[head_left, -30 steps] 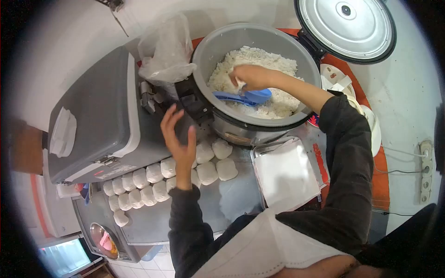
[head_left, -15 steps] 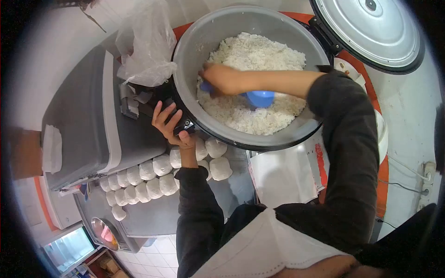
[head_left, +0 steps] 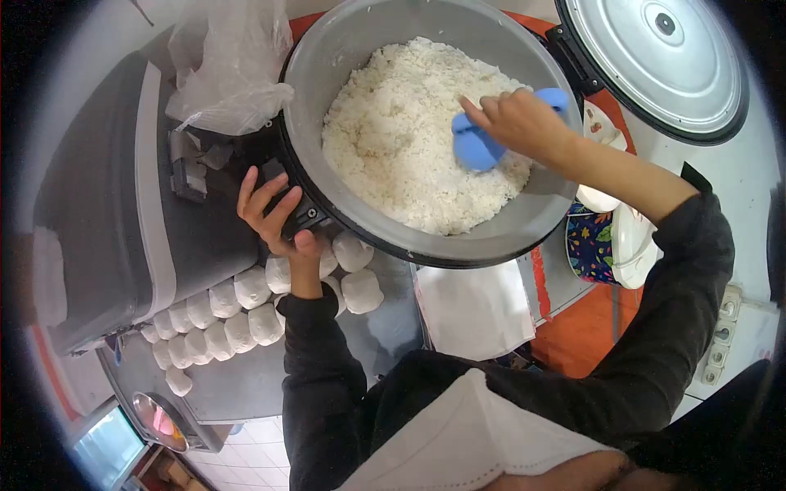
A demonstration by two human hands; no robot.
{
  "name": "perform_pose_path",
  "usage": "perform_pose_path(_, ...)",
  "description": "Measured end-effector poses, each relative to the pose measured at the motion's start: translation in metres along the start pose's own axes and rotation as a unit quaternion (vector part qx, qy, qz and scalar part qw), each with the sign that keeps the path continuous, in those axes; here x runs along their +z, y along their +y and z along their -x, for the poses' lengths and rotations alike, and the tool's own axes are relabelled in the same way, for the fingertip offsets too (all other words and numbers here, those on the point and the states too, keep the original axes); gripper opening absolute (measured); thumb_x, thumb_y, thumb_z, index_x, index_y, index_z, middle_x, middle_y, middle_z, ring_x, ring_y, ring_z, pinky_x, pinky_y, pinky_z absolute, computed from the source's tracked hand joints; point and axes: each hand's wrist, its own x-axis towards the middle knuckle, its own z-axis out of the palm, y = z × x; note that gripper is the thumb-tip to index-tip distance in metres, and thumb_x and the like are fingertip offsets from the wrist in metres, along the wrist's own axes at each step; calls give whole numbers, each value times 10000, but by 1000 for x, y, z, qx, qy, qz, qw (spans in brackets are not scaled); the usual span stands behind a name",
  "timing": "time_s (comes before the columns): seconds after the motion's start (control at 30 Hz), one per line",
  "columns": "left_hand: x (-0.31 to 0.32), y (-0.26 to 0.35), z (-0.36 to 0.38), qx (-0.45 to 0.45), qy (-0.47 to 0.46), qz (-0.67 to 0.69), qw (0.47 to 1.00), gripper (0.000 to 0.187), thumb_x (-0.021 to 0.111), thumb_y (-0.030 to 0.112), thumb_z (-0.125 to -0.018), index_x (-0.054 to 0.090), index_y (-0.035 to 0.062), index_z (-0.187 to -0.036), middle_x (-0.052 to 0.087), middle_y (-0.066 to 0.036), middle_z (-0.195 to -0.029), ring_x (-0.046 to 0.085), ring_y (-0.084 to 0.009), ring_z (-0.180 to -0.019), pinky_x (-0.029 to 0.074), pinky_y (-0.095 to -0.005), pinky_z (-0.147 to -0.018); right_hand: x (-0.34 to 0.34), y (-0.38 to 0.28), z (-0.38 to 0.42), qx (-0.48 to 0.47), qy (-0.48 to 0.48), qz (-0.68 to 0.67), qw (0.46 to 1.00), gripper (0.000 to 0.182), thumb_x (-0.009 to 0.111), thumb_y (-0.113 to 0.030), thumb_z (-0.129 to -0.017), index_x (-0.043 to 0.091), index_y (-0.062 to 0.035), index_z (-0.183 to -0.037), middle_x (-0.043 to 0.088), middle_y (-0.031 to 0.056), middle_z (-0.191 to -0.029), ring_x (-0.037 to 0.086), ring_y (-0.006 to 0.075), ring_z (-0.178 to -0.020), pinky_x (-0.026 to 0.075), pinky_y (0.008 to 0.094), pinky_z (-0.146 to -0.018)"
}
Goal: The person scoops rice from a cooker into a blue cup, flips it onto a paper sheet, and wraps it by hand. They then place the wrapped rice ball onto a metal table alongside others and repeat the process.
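A large grey cooker pot holds a heap of white cooked rice. My right hand is closed around a blue plastic scoop over the right part of the rice. The scoop's rounded end rests against the rice, and its other end sticks out past my knuckles. Outside the pot's left rim, my left hand lies at the black side handle with its fingers spread. Whether the palm presses on the handle cannot be made out.
Several round white pieces stand in rows on the metal counter. A grey bin and a clear plastic bag are left of the pot. The open lid hangs at upper right, above a patterned container. White paper lies in front.
My right hand has swung with the scoop from the left side of the rice to the right. The left hand stays by the pot's side handle. The whole view has shifted slightly.
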Motion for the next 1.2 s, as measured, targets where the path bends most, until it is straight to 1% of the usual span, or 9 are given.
perform_pose_path(0.1,-6,0,0,-8,-40,-17,999,523,320,556,-934,589,107,-958,580,-95,-1014,465,-368,-1144,351,-475,-975,-23,8,0,95,91,-129,983,735,569,-111,-792,246,-124,-1452,527,55,-852,547,145,-511,412,264,-414)
perform_pose_path(0.27,-4,-8,5,14,-24,16,999,526,314,560,-931,593,114,-945,574,-98,-1022,468,-374,-1142,356,-488,-965,-3,-43,-45,38,161,-196,967,777,557,-71,-789,197,-185,-1468,521,81,-856,561,174,-469,464,294,-390)
perform_pose_path(0.6,-1,4,2,-22,-22,-23,999,506,269,566,-938,508,121,-909,510,-86,-911,524,-286,-993,379,-536,-975,22,-46,-26,177,-1,-202,963,740,531,-18,-790,244,-181,-1452,546,129,-788,588,259,-479,497,336,-433)
perform_pose_path(0.7,4,11,0,-36,1,-39,999,490,262,555,-943,477,117,-901,486,-89,-887,527,-254,-926,382,-552,-982,23,-44,-41,129,-18,-362,923,680,518,-2,-798,280,-102,-1427,588,196,-786,617,344,-589,519,389,-547)
perform_pose_path(0.77,8,9,3,-25,18,-29,999,487,263,549,-945,479,114,-904,487,-92,-888,527,-253,-926,380,-553,-982,23,-33,-46,92,-126,-538,828,544,501,-17,-826,355,-16,-1350,610,259,-785,627,390,-700,514,420,-645)
perform_pose_path(0.9,13,11,0,-32,49,-4,998,476,258,530,-953,476,109,-903,486,-93,-885,527,-238,-914,376,-554,-981,19,-61,-52,91,-154,-589,788,307,473,-48,-871,483,53,-1161,606,278,-750,634,381,-678,504,423,-612)
perform_pose_path(0.97,11,7,1,-23,42,-1,999,465,261,525,-953,475,116,-897,485,-90,-884,524,-230,-911,374,-552,-982,-8,-55,-48,108,-221,-619,746,319,462,-77,-906,493,27,-1206,596,217,-674,624,297,-549,498,399,-533)
perform_pose_path(1.07,5,13,4,-38,28,-12,999,443,269,517,-953,473,129,-890,478,-85,-884,517,-216,-902,370,-549,-984,-29,-35,-30,154,-291,-763,556,407,441,-131,-955,421,-71,-1356,482,46,-566,504,126,-430,461,310,-440)
perform_pose_path(1.2,4,15,4,-48,10,-39,998,423,276,518,-947,463,143,-892,460,-77,-888,510,-210,-900,358,-555,-995,-31,-17,-50,111,-160,-752,630,406,461,-125,-943,432,-80,-1345,545,101,-605,521,151,-432,466,331,-453)
